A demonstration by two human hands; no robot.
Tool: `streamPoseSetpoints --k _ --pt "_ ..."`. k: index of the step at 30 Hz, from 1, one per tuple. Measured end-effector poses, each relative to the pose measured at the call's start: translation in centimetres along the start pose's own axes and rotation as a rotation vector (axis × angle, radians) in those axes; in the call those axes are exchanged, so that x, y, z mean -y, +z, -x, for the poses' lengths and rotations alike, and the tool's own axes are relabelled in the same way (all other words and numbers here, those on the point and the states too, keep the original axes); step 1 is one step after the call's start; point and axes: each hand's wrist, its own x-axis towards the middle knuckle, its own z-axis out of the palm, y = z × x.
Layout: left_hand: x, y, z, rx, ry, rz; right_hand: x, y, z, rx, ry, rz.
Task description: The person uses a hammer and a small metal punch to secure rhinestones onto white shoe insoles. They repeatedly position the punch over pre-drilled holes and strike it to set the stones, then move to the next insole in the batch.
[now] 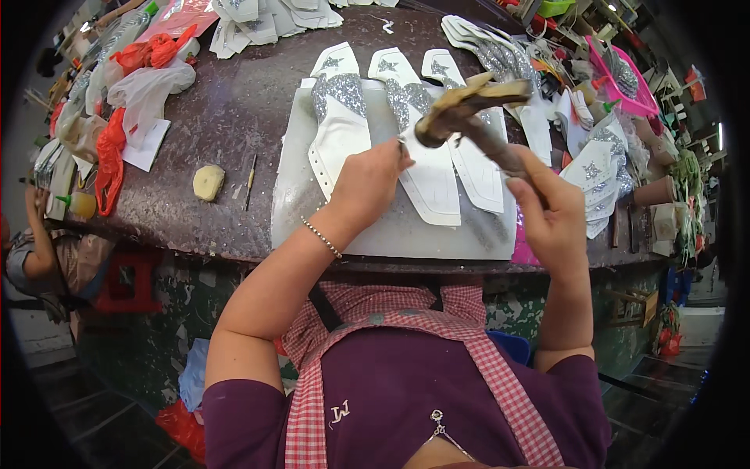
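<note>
My right hand (551, 207) is wrapped round the handle of a worn hammer (469, 113), its head raised above the middle of a pale board (312, 234). Closed fingers on my left hand (367, 181) pinch something small with a dark tip, mostly hidden, over the white pieces. On the board lie three shoe-upper pieces in white and silver glitter: a left piece (337, 125) partly behind my left hand, a middle piece (430, 191) under the hammer head, and a right piece (478, 176). Small holes line the left piece's edge.
More white glitter pieces are stacked at the back (266, 19) and on the right (598, 184). A yellowish lump (208, 183) and a thin stick tool (251, 181) lie left of the board. Plastic bags (152, 94) fill the far left; a pink basket (637, 86) stands far right. Another person (39, 258) sits at left.
</note>
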Motion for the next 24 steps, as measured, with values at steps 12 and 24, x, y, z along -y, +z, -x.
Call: streamPoseSetpoints --k 12,24 --pt "-0.3 -0.1 0.7 0.025 -0.134 0.215 -2.9 -0.5 3.4 -0.063 0.253 -0.326" --pt "-1.5 -0.1 0.0 0.114 -0.009 0.078 -0.9 -1.1 2.1 -0.291 -0.028 -0.642"
